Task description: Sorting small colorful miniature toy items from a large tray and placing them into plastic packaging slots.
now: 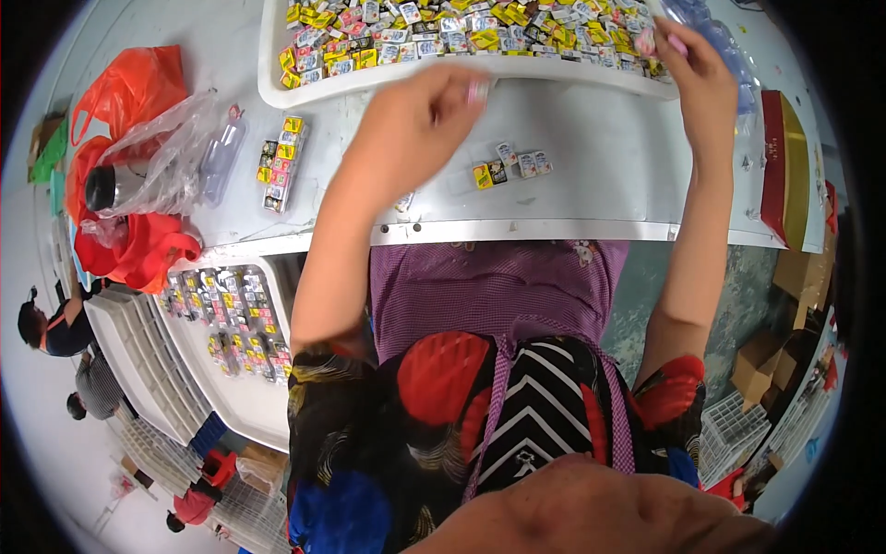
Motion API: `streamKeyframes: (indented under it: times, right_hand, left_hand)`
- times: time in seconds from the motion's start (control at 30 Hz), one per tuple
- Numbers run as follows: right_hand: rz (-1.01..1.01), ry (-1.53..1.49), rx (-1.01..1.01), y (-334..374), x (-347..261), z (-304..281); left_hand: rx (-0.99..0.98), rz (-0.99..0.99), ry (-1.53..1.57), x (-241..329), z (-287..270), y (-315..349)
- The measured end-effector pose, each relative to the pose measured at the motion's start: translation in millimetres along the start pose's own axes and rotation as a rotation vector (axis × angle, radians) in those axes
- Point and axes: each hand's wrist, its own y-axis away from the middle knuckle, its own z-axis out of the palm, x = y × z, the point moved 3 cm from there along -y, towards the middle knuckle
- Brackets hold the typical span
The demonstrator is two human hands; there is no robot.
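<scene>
Over the near rim of a large white tray, my left hand is blurred, its fingers curled together; what they hold, if anything, I cannot make out. My right hand is at the tray's right end, pinching a small pink-and-white wrapped block. Many small wrapped blocks in yellow, white, black and pink fill the tray. Between my arms, a yellow-and-black pair and a few white blocks lie on the table. Left of my left forearm stands a clear case filled with blocks in rows.
Red plastic bags, a dark-capped bottle and an empty clear case occupy the table's left. Below the edge, a white tray holds several filled cases. A red-and-gold box stands at right. People sit farther left.
</scene>
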Motion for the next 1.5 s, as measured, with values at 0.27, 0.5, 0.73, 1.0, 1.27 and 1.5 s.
streamKeyframes:
  times: [0.27,0.5,0.73,1.0,1.27,1.5]
  right_hand:
    - [0.145,-0.462,-0.466,127.1,-55.3,77.2]
    - [0.280,-0.491,-0.453,143.5,-56.7,95.7]
    - [0.142,-0.413,-0.547,148.4,-64.4,113.5]
    - [-0.142,-0.235,-0.792,148.9,-71.3,141.9]
    - [-0.044,-0.199,-0.523,146.1,-73.5,112.9]
    - [0.027,-1.656,-0.764,151.3,-152.5,63.1]
  left_hand:
    - [0.128,0.108,-0.310,-38.3,35.1,80.0]
    - [0.134,0.117,-0.576,-27.5,44.4,90.7]
    - [0.113,0.111,-0.659,-22.8,36.3,95.0]
    - [0.266,0.076,-0.341,-31.0,8.8,97.3]
    - [0.181,0.221,-0.351,-35.4,25.5,102.5]
    - [0.138,0.256,-0.410,-39.2,30.0,97.3]
